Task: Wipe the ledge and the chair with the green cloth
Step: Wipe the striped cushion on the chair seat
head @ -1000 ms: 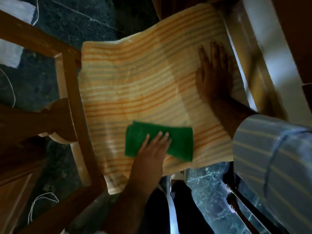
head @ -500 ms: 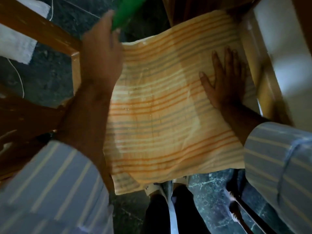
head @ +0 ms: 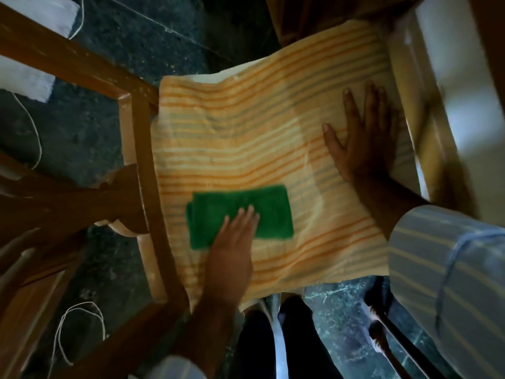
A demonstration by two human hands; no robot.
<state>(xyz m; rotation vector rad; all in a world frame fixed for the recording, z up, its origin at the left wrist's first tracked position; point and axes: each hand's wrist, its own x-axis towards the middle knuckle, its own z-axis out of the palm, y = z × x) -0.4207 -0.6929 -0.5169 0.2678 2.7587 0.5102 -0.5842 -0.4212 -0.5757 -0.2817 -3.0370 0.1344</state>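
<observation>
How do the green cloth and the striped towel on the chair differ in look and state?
The green cloth is one plain colour; the striped towel is pale yellow with orange and grey lines. The green cloth is folded into a small block; the striped towel lies spread over the seat. The left hand presses the green cloth; the right hand lies flat on the striped towel. Both look like soft fabric.

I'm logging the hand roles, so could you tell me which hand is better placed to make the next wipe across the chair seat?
Left. The left hand lies flat on the green cloth, while the right hand presses the striped towel with no cloth under it.
</observation>
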